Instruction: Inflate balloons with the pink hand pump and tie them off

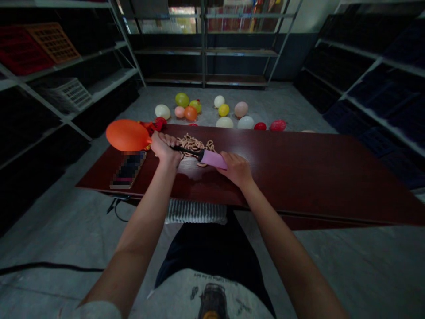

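Left hand [165, 148]: fingers closed round the neck of the orange balloon [126, 135], at the pump's black nozzle.
Right hand [236, 168]: fingers wrapped on the pink hand pump [212, 158].
Balloon: part-filled, just above the tabletop [299, 164], beside a phone [129, 169].
Doing it well: probably pinch the neck tight and keep the strokes straight and steady.
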`<state>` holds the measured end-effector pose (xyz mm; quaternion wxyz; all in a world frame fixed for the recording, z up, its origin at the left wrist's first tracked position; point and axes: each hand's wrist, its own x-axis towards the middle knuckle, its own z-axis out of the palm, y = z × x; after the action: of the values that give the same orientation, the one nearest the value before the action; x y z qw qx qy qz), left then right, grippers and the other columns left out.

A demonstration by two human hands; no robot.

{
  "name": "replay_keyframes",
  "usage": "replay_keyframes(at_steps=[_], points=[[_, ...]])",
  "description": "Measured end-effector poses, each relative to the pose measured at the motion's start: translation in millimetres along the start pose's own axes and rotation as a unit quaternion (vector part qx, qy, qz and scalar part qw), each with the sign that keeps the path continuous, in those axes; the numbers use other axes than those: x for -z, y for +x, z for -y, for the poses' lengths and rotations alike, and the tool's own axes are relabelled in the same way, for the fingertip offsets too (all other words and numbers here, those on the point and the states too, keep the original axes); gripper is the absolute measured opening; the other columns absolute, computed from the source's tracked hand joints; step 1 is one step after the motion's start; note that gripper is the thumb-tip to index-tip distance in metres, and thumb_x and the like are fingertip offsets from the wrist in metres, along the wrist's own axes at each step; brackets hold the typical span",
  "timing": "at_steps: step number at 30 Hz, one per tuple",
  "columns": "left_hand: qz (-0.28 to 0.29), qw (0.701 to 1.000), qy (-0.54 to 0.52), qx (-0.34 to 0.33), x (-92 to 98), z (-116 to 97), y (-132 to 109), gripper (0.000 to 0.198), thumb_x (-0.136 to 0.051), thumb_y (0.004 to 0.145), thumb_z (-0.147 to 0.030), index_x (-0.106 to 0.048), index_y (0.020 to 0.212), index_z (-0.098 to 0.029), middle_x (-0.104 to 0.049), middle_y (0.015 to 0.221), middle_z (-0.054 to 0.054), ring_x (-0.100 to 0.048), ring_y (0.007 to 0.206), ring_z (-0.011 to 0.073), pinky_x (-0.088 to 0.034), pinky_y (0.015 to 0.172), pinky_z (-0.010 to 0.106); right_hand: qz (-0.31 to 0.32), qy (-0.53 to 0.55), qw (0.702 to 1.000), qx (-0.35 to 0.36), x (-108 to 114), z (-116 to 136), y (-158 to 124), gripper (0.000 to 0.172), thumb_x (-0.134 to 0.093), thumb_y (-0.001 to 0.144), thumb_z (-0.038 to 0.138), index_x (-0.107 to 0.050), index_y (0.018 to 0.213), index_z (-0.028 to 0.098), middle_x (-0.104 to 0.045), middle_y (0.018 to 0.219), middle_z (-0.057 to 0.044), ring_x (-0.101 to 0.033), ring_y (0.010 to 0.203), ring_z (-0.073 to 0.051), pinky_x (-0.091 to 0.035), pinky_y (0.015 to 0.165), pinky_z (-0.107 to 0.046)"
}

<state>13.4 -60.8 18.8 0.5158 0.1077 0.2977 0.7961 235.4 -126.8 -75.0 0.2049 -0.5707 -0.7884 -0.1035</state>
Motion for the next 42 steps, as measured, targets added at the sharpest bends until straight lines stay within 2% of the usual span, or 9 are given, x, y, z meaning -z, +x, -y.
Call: replay_keyframes(at_steps=[6,9,12,18,25,29,32,35,42], points=[[0.021,0.999,0.017,-0.044,14.5,-45,25,0.048,-0.038,0.101,-0.018,-0.022,0.056,-0.02,-0.02,0.043,-0.005,-0.021,0.033,0.0085,-0.023,0.038,0.024,-0.006,0.022,1.0,0.017,0,0,0,0.047,-0.064,0.091,0.045,-0.06,0.13,0.018,-0.073,0.111,-0.012,-0.065,0.096,-0.026,-0.043,0.079,-0.034],[0.041,0.997,0.037,-0.063,11.8,-62,30,0.049,-0.041,0.102,-0.023,-0.02,0.058,-0.02,-0.021,0.043,-0.004,-0.022,0.033,0.0083,-0.024,0.039,0.024,-0.006,0.041,0.999,0.013,-1,0,-1,0.049,-0.064,0.091,0.047,-0.06,0.13,0.018,-0.073,0.11,-0.012,-0.065,0.096,-0.027,-0.044,0.08,-0.034],[0.059,0.993,0.056,-0.091,2.8,-66,28,0.05,-0.042,0.103,-0.027,-0.019,0.059,-0.02,-0.022,0.044,-0.004,-0.023,0.033,0.0083,-0.025,0.039,0.025,-0.009,0.055,0.998,0.005,-1,-2,-1,0.05,-0.066,0.089,0.046,-0.06,0.129,0.018,-0.073,0.111,-0.011,-0.066,0.096,-0.027,-0.045,0.08,-0.034],[0.078,0.987,0.068,-0.124,-22.3,-42,12,0.05,-0.041,0.106,-0.032,-0.019,0.062,-0.02,-0.021,0.046,-0.005,-0.022,0.034,0.0085,-0.022,0.041,0.027,-0.043,0.049,0.995,-0.073,0,-9,-4,0.047,-0.07,0.081,0.041,-0.063,0.121,0.018,-0.073,0.107,-0.011,-0.067,0.091,-0.028,-0.045,0.075,-0.036],[0.105,0.987,0.084,-0.083,-51.5,8,-17,0.052,-0.034,0.11,-0.035,-0.02,0.063,-0.02,-0.017,0.046,-0.006,-0.02,0.034,0.0072,-0.019,0.042,0.026,-0.047,0.078,0.99,-0.109,3,-8,-3,0.046,-0.069,0.082,0.041,-0.063,0.123,0.019,-0.073,0.111,-0.011,-0.068,0.094,-0.028,-0.046,0.078,-0.036],[0.112,0.991,0.046,-0.058,-56.6,47,-41,0.058,-0.035,0.11,-0.031,-0.022,0.055,-0.02,-0.018,0.04,-0.006,-0.016,0.032,0.0084,-0.014,0.038,0.028,-0.047,0.08,0.988,-0.122,4,-8,-2,0.046,-0.067,0.084,0.043,-0.062,0.124,0.019,-0.073,0.113,-0.011,-0.068,0.095,-0.028,-0.046,0.078,-0.036],[0.098,0.994,0.035,-0.018,-52.0,64,-49,0.059,-0.038,0.109,-0.027,-0.023,0.052,-0.02,-0.02,0.039,-0.006,-0.018,0.03,0.0088,-0.016,0.036,0.026,-0.045,0.067,0.989,-0.124,5,-9,-3,0.046,-0.068,0.084,0.044,-0.063,0.123,0.019,-0.073,0.111,-0.01,-0.068,0.094,-0.027,-0.044,0.076,-0.035],[0.068,0.997,0.032,0.006,-43.6,64,-45,0.058,-0.035,0.109,-0.026,-0.02,0.053,-0.02,-0.019,0.039,-0.006,-0.02,0.03,0.0086,-0.018,0.037,0.025,-0.031,0.045,0.992,-0.113,5,-8,-2,0.044,-0.069,0.085,0.044,-0.063,0.122,0.02,-0.074,0.108,-0.009,-0.068,0.091,-0.027,-0.043,0.073,-0.034],[0.031,0.999,0.018,0.015,-19.4,37,-20,0.054,-0.034,0.107,-0.022,-0.02,0.055,-0.02,-0.019,0.042,-0.006,-0.021,0.031,0.0086,-0.02,0.037,0.024,-0.001,0.02,0.999,-0.037,1,-3,0,0.049,-0.062,0.092,0.052,-0.06,0.129,0.02,-0.073,0.11,-0.011,-0.067,0.095,-0.026,-0.041,0.075,-0.032]])
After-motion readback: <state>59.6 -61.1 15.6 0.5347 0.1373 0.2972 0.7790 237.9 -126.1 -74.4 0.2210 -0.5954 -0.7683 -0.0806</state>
